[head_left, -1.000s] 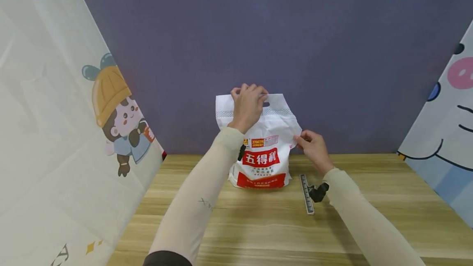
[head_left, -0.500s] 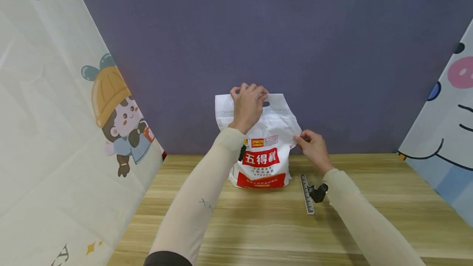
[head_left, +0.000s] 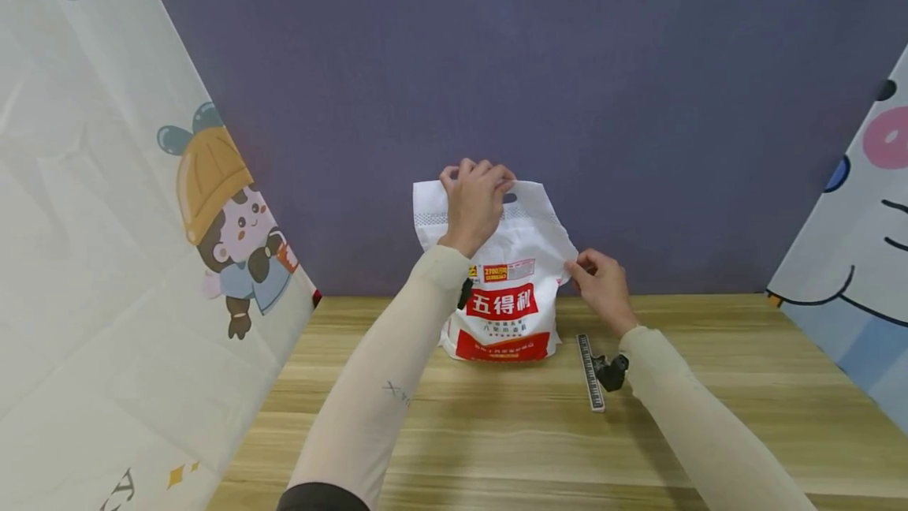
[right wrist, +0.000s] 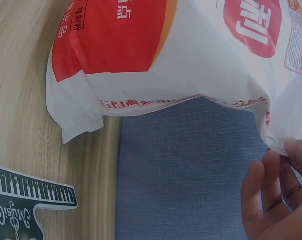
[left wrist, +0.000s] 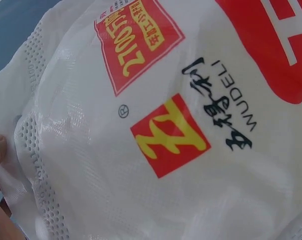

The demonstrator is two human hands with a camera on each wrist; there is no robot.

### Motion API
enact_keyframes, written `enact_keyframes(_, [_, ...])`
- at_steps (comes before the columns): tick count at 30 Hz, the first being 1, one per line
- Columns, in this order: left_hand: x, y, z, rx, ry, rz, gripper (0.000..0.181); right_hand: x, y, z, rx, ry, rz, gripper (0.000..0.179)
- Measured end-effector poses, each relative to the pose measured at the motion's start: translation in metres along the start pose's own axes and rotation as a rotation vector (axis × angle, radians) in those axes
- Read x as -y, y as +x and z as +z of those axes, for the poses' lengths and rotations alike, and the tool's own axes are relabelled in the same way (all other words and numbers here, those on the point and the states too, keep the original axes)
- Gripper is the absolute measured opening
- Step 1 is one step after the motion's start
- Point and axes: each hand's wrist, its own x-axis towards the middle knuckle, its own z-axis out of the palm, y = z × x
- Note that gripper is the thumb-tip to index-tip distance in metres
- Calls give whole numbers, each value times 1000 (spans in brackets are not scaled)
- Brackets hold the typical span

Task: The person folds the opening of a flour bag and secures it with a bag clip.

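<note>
bag [head_left: 502, 306] on table [head_left: 496, 440], before backdrop [head_left: 496, 61]; plaque [head_left: 590, 373] right of bag.

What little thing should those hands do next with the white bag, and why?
Perhaps the right hand could tug gently outward: it pinches the side of the white bag, whose edge looks curved and creased in the right wrist view, while the left hand grips the top.

The white, red-printed bag [head_left: 507, 290] (top partly hidden, seemingly closed) stands upright on the table [head_left: 496, 432].
</note>
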Motion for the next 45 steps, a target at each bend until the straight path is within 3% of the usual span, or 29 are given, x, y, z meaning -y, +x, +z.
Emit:
enact_keyframes(17, [2, -2, 3, 11, -19, -2, 16, -1, -1, 0, -23, 7, -38, 16])
enact_keyframes(31, [1, -3, 4, 52, -59, -32, 18, -2, -3, -3, -36, 45, -32, 27])
enact_keyframes(40, [-1, -3, 5, 15, -140, 10, 25, 7, -8, -7, -12, 66, -23, 35])
enact_keyframes(45, [-5, -3, 4, 57, -190, 13, 26, 13, -10, -8, 3, 126, -24, 41])
